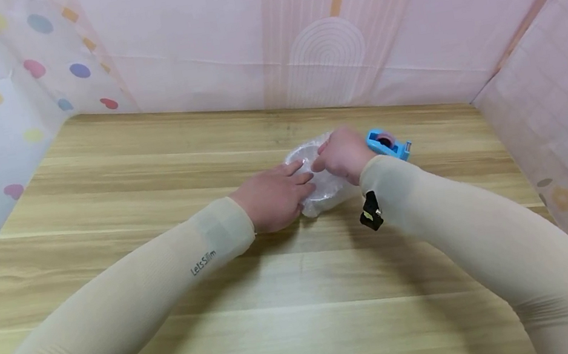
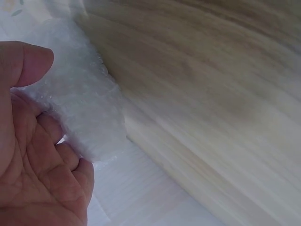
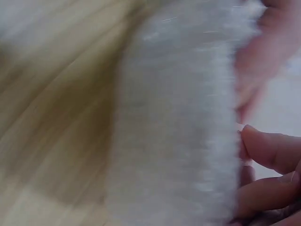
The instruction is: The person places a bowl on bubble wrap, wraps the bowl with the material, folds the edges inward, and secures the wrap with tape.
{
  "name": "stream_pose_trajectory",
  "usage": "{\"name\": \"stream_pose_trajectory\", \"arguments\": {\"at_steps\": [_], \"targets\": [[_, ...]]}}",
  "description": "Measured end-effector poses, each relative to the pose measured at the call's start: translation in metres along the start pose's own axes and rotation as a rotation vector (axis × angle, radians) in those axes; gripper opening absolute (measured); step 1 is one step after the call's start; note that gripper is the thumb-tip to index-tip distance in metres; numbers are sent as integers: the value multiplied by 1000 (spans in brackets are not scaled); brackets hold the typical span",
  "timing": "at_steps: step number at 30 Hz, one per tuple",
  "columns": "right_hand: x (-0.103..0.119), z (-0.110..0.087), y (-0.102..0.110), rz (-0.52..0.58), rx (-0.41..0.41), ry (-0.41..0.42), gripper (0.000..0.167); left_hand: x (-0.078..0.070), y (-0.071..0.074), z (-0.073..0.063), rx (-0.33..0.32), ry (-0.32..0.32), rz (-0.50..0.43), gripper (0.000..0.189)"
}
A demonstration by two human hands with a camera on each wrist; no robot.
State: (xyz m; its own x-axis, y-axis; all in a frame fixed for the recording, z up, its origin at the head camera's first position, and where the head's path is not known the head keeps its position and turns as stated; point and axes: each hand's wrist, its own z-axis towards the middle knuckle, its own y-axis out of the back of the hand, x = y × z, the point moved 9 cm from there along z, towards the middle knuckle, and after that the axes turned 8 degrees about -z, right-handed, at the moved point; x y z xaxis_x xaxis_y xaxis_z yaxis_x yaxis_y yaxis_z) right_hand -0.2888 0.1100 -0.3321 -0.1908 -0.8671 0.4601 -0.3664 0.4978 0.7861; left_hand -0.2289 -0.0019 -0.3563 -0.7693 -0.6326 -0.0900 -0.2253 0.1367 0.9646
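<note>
A rounded bundle in clear bubble wrap (image 1: 325, 186) lies on the wooden table under both hands. My left hand (image 1: 276, 196) rests on its left side, fingers spread over the top; its thumb lies along the near side in the left wrist view, where the wrap (image 2: 89, 94) looks thick and cloudy. Over the right part of the top, my right hand (image 1: 344, 152) has bent fingers, with thumb and forefinger at the surface. Motion blurs the wrap (image 3: 174, 117) in the right wrist view, and I cannot tell whether those fingers pinch anything.
A blue tape dispenser (image 1: 389, 146) with a roll of tape stands just right of my right hand. Patterned sheets (image 1: 197, 37) hang behind the table (image 1: 305, 320) and along both sides. A small black tag (image 1: 371, 213) dangles at the right cuff.
</note>
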Motion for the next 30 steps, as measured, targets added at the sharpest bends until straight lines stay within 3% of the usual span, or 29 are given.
{"name": "stream_pose_trajectory", "arguments": {"at_steps": [12,30], "targets": [[-4,3,-11,-113,-78,-38,41,-5,4,3,-36,-25,15,56],[-9,12,-19,-147,-151,-10,30,-8,6,7,-68,-53,20,52]]}}
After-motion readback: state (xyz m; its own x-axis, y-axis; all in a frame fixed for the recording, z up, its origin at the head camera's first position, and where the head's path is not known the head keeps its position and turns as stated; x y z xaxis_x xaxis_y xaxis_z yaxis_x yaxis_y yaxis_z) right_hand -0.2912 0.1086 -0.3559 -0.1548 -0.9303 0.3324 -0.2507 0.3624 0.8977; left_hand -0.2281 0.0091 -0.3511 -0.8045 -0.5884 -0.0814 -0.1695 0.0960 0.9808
